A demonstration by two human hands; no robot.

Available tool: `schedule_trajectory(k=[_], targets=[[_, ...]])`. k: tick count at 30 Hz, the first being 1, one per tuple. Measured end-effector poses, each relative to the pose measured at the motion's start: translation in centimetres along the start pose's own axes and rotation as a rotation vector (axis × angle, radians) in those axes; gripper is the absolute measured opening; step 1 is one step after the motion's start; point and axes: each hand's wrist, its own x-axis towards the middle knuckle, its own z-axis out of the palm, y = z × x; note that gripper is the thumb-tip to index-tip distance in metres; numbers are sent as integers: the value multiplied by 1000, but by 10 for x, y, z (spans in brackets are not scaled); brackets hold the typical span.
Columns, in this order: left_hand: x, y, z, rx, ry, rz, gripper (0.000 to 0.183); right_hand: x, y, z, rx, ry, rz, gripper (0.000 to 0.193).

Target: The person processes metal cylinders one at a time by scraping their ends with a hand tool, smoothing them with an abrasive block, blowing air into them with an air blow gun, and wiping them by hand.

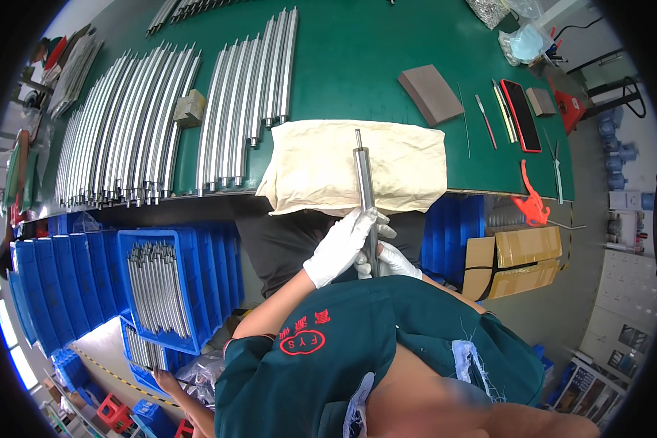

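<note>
A polished metal rod (365,179) with a thin stepped tip points away from me, its far end over a cream cloth (296,164) on the table. My left hand (341,247), in a white glove, is closed around the rod's middle. My right hand (399,261), gloved too, is closed at the rod's near end beside my shirt. Part of the right hand's fingers and the rod's near end are hidden by the rod, the left hand and my clothing.
Rows of metal rods (230,109) lie left on the green table (343,66). At right are a brown block (431,95), a red phone (520,115) and an orange-red tool (531,201). Blue crates (186,332) hold rods at lower left, near another person's hand (166,381). A cardboard box (527,248) stands right.
</note>
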Motion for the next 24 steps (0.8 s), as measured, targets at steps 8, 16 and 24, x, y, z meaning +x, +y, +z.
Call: schedule_trajectory(k=[8,16,24], targets=[[2,2,1,79,-16,-2,42,-3,-1,-7,1,101,60,44],[0,8,4,62,-15,13,41,1,-1,5,-98,66,-76,41],[-1,9,11,112,-13,-29,30,11,0,-18,-579,68,-274,35]])
